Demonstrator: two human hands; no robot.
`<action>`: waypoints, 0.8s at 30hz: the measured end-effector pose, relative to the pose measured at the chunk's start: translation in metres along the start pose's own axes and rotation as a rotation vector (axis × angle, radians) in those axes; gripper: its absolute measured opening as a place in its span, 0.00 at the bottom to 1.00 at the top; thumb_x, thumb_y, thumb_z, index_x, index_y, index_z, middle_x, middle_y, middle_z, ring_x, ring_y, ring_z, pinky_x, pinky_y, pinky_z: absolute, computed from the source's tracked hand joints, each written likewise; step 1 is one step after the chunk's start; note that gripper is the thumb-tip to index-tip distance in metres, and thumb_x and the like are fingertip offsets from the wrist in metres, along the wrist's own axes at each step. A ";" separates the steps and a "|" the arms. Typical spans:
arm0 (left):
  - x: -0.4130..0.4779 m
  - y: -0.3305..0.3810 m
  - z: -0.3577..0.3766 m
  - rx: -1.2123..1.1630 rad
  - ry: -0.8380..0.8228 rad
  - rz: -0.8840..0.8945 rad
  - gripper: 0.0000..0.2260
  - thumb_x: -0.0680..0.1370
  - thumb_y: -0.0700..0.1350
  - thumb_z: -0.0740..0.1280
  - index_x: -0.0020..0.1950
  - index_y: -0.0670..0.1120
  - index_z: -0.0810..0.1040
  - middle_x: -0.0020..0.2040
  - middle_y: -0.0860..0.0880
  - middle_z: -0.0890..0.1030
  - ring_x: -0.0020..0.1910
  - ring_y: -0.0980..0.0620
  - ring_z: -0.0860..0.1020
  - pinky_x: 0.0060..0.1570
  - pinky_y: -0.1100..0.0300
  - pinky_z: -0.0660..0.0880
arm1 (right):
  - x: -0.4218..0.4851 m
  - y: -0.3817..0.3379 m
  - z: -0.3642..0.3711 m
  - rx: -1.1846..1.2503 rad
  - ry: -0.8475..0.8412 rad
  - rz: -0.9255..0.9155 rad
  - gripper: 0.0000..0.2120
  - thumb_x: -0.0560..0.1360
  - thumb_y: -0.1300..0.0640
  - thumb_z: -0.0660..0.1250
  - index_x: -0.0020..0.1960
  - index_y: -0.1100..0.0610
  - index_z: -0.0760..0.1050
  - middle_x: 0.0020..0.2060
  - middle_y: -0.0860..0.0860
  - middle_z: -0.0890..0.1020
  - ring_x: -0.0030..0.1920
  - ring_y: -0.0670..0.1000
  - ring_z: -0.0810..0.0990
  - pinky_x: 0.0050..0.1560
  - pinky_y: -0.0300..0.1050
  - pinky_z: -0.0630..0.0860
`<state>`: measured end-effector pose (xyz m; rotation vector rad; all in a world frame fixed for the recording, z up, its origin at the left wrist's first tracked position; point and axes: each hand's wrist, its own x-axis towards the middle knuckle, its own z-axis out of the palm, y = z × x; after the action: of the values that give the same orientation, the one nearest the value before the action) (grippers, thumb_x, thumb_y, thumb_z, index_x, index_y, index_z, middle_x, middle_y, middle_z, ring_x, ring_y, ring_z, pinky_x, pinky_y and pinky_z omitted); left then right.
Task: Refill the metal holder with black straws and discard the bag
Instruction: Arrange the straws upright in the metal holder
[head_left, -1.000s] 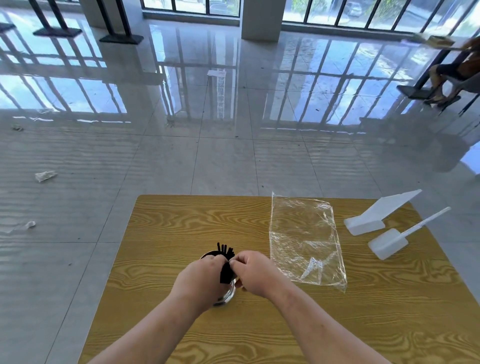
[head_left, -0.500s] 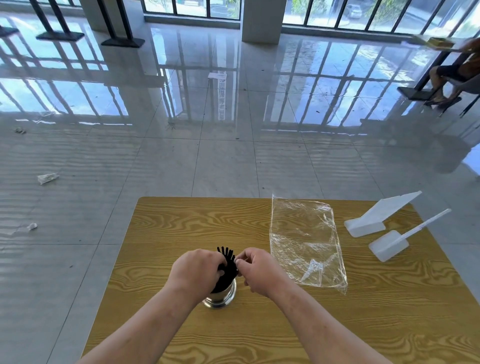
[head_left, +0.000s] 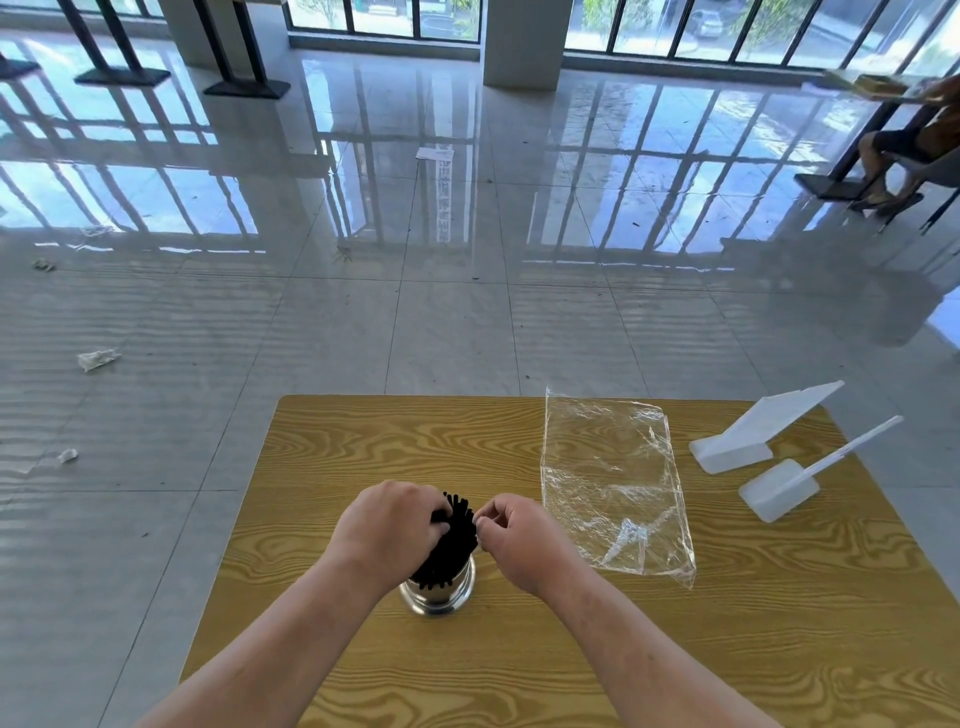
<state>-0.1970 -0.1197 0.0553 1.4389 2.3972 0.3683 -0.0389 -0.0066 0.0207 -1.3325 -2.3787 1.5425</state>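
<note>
1. Head view, looking down on a wooden table (head_left: 519, 675) in the lower half of the frame, with a glossy tiled floor (head_left: 363, 312) filling the upper half.
2. Metal holder (head_left: 439, 592) stands upright at lower centre of the table, packed with black straws (head_left: 452, 535); the straw tips fan out above both hands.
3. Left hand (head_left: 387, 530) is on the left side of the bundle, fingers curled around the straws and touching them (the thumb side is hidden behind the hand).
4. Right hand (head_left: 519, 540) is just right of the bundle, fingertips pinched narrow against the straws' right edge; whether it grips one straw or only presses on them cannot be told.
5. Clear plastic bag (head_left: 613, 483) lies flat and empty on the table, right of centre, crinkled, apart from the right hand and the holder.
6. Two white plastic pieces sit at the right edge of the table: a slanted stand (head_left: 753, 436) farther back, and a flat block with a thin handle (head_left: 784, 488) just in front of it, close together.
7. Crumpled scraps of litter (head_left: 96, 358) lie on the floor at left of the frame.
8. Upper right corner: a seated person (head_left: 904, 140) at another table, only partly in frame.
</note>
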 end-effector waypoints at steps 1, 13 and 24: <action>0.000 0.001 -0.005 -0.025 0.004 -0.006 0.07 0.78 0.52 0.72 0.54 0.57 0.87 0.46 0.58 0.87 0.47 0.57 0.83 0.49 0.57 0.81 | -0.001 0.000 -0.001 0.012 0.012 -0.004 0.07 0.81 0.51 0.66 0.48 0.47 0.81 0.37 0.46 0.83 0.33 0.45 0.76 0.34 0.44 0.75; 0.003 -0.005 -0.104 -0.204 0.102 -0.065 0.03 0.73 0.54 0.78 0.42 0.61 0.86 0.36 0.72 0.81 0.37 0.69 0.79 0.33 0.64 0.70 | -0.011 -0.003 -0.012 0.116 0.085 -0.051 0.09 0.84 0.56 0.65 0.49 0.51 0.82 0.31 0.47 0.81 0.24 0.42 0.69 0.25 0.39 0.66; 0.001 -0.004 -0.073 -1.212 0.240 -0.252 0.09 0.69 0.50 0.79 0.48 0.52 0.90 0.43 0.45 0.89 0.39 0.51 0.85 0.48 0.53 0.78 | -0.016 -0.033 -0.029 0.500 -0.260 0.015 0.22 0.76 0.48 0.73 0.69 0.50 0.76 0.43 0.50 0.87 0.33 0.45 0.78 0.31 0.40 0.75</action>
<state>-0.2297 -0.1242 0.1205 0.5291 1.7788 1.6103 -0.0378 -0.0005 0.0666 -1.0937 -1.8916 2.2338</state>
